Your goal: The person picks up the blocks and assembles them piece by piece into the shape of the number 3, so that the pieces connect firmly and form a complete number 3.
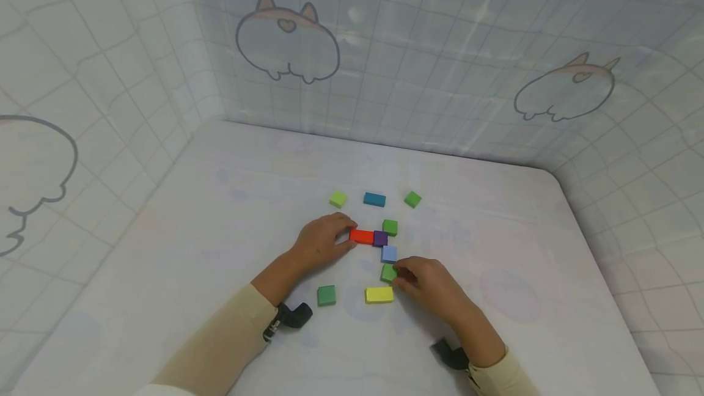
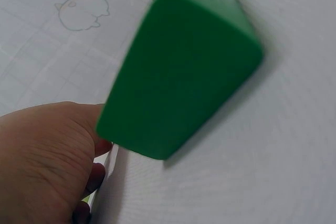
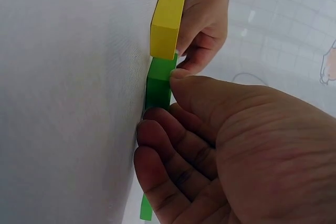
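Note:
My left hand (image 1: 326, 241) pinches the left end of a red rectangular block (image 1: 362, 237) between thumb and finger. A purple block (image 1: 380, 238) adjoins the red one's right end, with a green block (image 1: 390, 227) just behind it. Below the purple block lies a light blue block (image 1: 388, 254). My right hand (image 1: 431, 285) grips a green block (image 1: 387, 273) in front of the light blue one. In the right wrist view, the thumb rests against that green block (image 3: 159, 85). The left wrist view hides the red block.
A yellow block (image 1: 379, 295) and a darker green block (image 1: 327, 295) lie nearer me. Farther back are a lime block (image 1: 338, 199), a dark blue block (image 1: 374, 199) and another green block (image 1: 412, 199). All lie on a white table (image 1: 264, 176) enclosed by patterned curtains (image 1: 396, 47).

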Available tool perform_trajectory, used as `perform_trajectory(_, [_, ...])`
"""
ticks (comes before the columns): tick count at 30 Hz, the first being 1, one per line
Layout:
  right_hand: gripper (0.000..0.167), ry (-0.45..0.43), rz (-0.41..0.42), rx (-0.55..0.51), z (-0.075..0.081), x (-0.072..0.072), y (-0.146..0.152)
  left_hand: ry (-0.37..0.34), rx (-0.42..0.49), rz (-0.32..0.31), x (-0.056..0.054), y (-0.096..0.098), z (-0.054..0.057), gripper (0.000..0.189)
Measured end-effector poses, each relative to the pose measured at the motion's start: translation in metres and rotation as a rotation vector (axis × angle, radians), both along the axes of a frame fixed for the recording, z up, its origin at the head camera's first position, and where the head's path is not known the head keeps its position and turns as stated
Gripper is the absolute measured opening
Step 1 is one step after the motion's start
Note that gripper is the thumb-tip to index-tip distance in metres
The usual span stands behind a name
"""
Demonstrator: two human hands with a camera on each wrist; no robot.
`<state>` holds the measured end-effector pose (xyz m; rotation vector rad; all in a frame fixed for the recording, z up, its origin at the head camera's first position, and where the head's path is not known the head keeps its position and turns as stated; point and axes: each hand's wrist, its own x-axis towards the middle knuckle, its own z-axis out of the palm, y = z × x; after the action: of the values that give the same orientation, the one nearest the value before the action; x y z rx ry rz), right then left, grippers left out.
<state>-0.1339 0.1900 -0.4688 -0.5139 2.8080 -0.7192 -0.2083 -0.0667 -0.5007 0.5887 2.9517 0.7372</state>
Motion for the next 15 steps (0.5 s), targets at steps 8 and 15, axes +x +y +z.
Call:
perform_trajectory(8, [0.034, 0.006, -0.012, -0.008, -0.0009, 0.0003, -0.0006, -0.019, -0.004, 0.003, -0.0013, 0.0004, 0.0006, 0.041])
perform_trajectory(15, [0.033, 0.016, -0.015, -0.011, -0.0009, 0.0010, -0.0007, -0.015, -0.009, 0.001, -0.0014, 0.0007, -0.0004, 0.041])
